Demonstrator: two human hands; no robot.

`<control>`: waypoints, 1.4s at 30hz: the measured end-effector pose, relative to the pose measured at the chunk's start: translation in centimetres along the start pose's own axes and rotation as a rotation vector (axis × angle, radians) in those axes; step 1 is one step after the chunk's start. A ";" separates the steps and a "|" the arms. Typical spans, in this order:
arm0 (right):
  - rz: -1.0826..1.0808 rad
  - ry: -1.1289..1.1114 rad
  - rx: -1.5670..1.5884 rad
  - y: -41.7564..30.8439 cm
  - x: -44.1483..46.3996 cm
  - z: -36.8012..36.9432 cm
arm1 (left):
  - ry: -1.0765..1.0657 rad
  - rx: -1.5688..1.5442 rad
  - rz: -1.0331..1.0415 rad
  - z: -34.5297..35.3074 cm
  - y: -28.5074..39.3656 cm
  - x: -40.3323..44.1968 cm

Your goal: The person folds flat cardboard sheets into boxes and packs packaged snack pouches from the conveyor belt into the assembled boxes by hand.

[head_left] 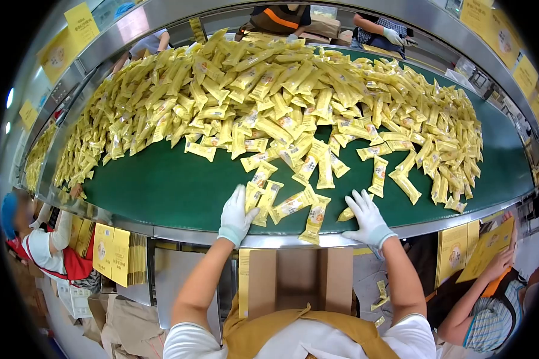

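Note:
My left hand (236,216), in a white glove, lies at the near edge of the green conveyor belt (167,188). Its fingers are stretched out, with the thumb against the side of a small yellow packet (253,196). Another yellow packet (268,203) lies just right of that one. My right hand (369,220), also gloved in white, rests open near the belt's edge with fingers spread. Its fingertips are beside a partly covered packet (346,214). Between my hands lie more loose packets, one (315,220) reaching the metal rim.
A large heap of yellow packets (263,78) covers the belt's far side. Below the metal rim (281,240) stands an open cardboard box (262,281). Yellow cartons (111,254) stack at left. Co-workers stand left (48,245), right (491,311) and across the belt (275,19).

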State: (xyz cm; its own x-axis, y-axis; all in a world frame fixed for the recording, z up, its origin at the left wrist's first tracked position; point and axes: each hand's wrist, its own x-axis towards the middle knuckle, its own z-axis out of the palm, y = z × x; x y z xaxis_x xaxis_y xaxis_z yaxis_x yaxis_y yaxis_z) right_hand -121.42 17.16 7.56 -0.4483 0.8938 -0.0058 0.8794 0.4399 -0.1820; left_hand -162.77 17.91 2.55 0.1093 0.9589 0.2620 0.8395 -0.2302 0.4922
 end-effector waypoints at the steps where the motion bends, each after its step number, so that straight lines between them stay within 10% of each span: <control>1: -0.029 -0.061 -0.077 0.6 -0.2 -0.7 | 0.011 0.033 0.002 0.5 -0.8 -0.5; 6: -0.084 -0.270 -0.282 0.4 0.6 -3.0 | 0.032 0.061 -0.271 -2.2 1.3 -0.8; 10: -0.044 -0.046 0.218 -3.0 2.1 -5.3 | 0.015 -0.020 -0.237 -5.2 5.6 1.3; 17: -0.731 0.106 0.101 -6.9 7.7 0.3 | -0.378 0.246 -0.350 0.4 7.7 5.6; 21: -0.439 -0.332 -0.048 -6.8 7.3 -3.9 | -0.413 0.223 -0.293 -2.0 6.7 5.4; 31: -0.607 -0.096 -0.133 -10.6 15.2 0.3 | -0.373 0.396 -0.380 -0.4 6.2 12.4; 42: -0.316 0.140 -0.094 -6.5 5.1 -1.1 | -0.327 0.651 0.158 -1.5 4.1 4.8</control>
State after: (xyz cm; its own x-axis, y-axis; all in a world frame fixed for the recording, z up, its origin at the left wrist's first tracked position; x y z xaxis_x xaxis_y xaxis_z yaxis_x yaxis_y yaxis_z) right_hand -129.24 18.99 9.75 -0.6799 0.7128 0.1724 0.7147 0.6967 -0.0620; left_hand -159.59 21.26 7.12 0.3224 0.9463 -0.0216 0.9349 -0.3219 -0.1492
